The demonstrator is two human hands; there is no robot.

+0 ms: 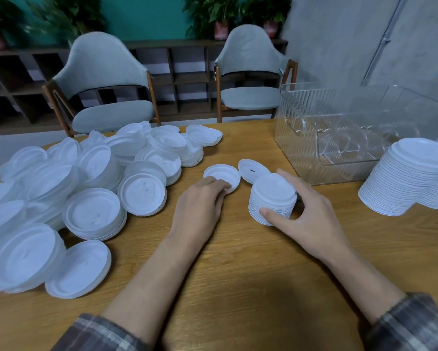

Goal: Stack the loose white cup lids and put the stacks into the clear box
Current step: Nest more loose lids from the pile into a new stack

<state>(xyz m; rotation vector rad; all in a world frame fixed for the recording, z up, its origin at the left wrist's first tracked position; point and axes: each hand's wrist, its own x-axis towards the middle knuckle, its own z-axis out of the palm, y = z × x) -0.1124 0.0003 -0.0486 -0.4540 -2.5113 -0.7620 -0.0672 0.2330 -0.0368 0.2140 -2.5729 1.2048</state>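
The short lid stack [272, 198] is standing at centre frame, gripped by the right hand [306, 214]; the left hand [200, 201] is pinching a single lid [222, 177] beside it. Loose lids [73, 193] are lying left on the wooden table [238, 274], the clear box [339, 127] upper right, grey chairs [106, 72] behind.

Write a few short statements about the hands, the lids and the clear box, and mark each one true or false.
1. The right hand has its grip round a small stack of lids. True.
2. The left hand touches nothing. False: its fingers curl on a single lid.
3. The clear box stands on the left side of the table. False: it stands on the right, at the far side.
4. A loose pile of lids lies left of both hands. True.
5. Tall stacks stand outside the box. True.
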